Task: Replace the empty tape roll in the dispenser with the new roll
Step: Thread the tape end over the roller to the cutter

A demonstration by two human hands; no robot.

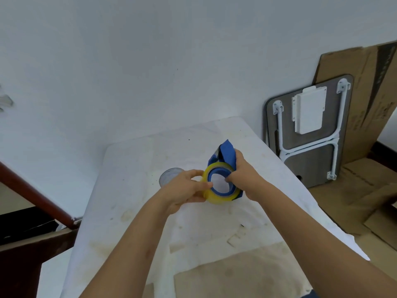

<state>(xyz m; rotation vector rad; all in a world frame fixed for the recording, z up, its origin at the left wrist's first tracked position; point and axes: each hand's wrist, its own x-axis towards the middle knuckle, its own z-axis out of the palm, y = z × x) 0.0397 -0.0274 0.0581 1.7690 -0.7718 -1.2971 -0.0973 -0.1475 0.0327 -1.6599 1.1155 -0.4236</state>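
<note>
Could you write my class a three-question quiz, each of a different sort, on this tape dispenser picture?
1. True or false: the yellowish tape roll sits around the blue dispenser hub.
2. Which hand grips the dispenser body? A) left hand B) right hand C) neither
3. Fill in: behind the left hand, on the white cloth, lies a pale grey ____ roll core.

Key: 1 true; 2 B; 3 empty. The left hand's fingers pinch the roll's outer edge, while the right hand's fingers reach into the hub opening. Whether the roll is fully seated cannot be told.
</note>
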